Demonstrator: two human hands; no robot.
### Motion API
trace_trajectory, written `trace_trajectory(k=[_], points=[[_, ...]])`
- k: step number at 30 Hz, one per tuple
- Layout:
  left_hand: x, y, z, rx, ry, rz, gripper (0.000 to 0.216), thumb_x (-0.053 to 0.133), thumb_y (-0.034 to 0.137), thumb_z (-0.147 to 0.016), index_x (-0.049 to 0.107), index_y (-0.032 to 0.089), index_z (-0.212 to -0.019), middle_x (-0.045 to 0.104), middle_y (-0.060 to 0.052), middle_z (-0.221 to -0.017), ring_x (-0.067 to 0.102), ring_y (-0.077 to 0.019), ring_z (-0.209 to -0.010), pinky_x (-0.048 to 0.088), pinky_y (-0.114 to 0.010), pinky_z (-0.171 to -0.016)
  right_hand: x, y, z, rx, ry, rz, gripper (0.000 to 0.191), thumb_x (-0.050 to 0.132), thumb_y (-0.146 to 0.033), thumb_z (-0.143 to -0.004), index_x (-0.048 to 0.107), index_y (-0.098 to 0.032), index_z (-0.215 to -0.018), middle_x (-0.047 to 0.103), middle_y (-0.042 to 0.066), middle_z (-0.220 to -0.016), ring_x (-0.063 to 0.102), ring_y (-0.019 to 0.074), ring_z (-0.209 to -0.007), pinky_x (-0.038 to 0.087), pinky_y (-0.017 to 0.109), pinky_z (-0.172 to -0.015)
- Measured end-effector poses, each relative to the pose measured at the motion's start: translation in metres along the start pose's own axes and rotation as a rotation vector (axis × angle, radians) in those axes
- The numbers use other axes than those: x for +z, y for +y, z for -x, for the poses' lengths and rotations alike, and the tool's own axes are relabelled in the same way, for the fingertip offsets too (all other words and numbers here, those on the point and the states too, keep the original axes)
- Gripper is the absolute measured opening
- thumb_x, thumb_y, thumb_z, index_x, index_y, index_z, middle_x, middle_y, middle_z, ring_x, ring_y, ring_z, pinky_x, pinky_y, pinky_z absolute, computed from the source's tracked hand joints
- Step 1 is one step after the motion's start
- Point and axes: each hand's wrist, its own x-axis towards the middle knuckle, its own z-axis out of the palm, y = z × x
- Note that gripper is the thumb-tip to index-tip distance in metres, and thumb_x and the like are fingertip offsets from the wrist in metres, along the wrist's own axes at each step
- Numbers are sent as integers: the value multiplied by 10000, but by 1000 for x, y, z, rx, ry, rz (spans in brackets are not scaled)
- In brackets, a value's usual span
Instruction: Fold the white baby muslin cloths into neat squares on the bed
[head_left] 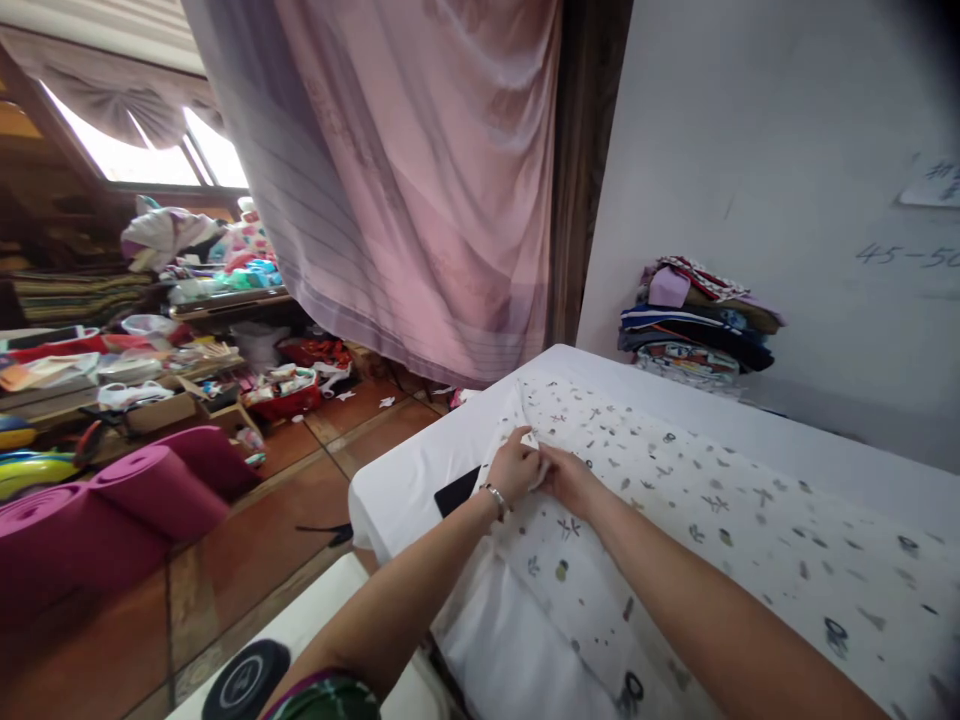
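White-covered surface (416,462) beneath both hands. White plant-print cloth (731,500) spread over it, under the hands and extending to their right. Pile of folded textiles (697,325) beyond the hands, to the right. Left hand (514,468) and right hand (568,482), close together, grip a gathered bit of the cloth. Black flat object (453,493), partly covered, left of the left wrist. Bracelet (496,499) on that wrist.

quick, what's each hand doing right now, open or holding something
Left hand: closed, pinching the edge of the patterned cloth.
Right hand: closed on the same cloth, close beside the left; exact fingertip grip hidden.
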Motion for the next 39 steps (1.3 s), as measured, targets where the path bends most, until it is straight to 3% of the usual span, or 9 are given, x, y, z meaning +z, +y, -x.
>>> trace_trajectory(k=[3, 6, 9, 17, 27, 35, 39], points=[[-10, -8, -29, -145, -76, -4, 473, 432, 120, -761, 428, 159, -1233, 684, -12, -776, 627, -109, -604, 464, -204, -570, -1, 8, -9, -17, 81, 57, 194, 639, -255, -685, 616, -146, -844, 635, 20, -693, 581, 137, -637, 469, 242, -573], [-28, -15, -73, -203, 18, -235, 371, 464, 168, -771, 523, 173, -1137, 687, -38, -897, 643, -120, -651, 472, -217, -616, 0, 14, -13, 12, 128, 122, 270, 603, -177, -660, 628, -147, -926, 654, 31, -716, 591, 158, -643, 486, 276, -566], [-39, -20, -119, -255, 82, -363, 328, 522, 239, -759, 578, 174, -1076, 661, -82, -1024, 642, -182, -837, 471, -262, -711, 4, 17, -13, 19, 131, 172, 335, 569, -162, -663, 627, -157, -993, 665, 32, -749, 595, 168, -649, 504, 304, -569], [-10, -35, -197, -406, 108, -551, 462, 507, 522, -758, 647, 123, -945, 634, -183, -1066, 588, -296, -1010, 460, -348, -784, 9, 12, -7, -13, 43, 280, 470, 517, -182, -676, 563, -181, -1143, 670, 35, -839, 603, 169, -632, 522, 306, -525], [9, -47, -240, -447, 149, -630, 386, 557, 364, -737, 645, 123, -1025, 616, -189, -1113, 586, -284, -1024, 467, -324, -781, 14, 28, -11, -49, -142, 228, 545, 505, -190, -672, 494, -182, -1217, 667, 30, -855, 563, 115, -480, 473, 239, -420], [9, -46, -249, -457, 144, -579, 326, 539, 294, -741, 663, 104, -975, 630, -203, -1078, 609, -278, -984, 471, -306, -746, 12, 38, -11, 23, -124, 232, 698, 502, -197, -681, 304, -135, -1348, 639, 2, -676, 548, 109, -416, 459, 220, -411], [4, -38, -248, -431, 146, -542, 303, 531, 276, -756, 659, 95, -962, 627, -215, -1076, 600, -284, -1003, 464, -304, -747, 14, 42, -8, 29, -105, 235, 709, 496, -191, -675, 291, -160, -1353, 605, -23, -613, 540, 108, -394, 445, 207, -391]])
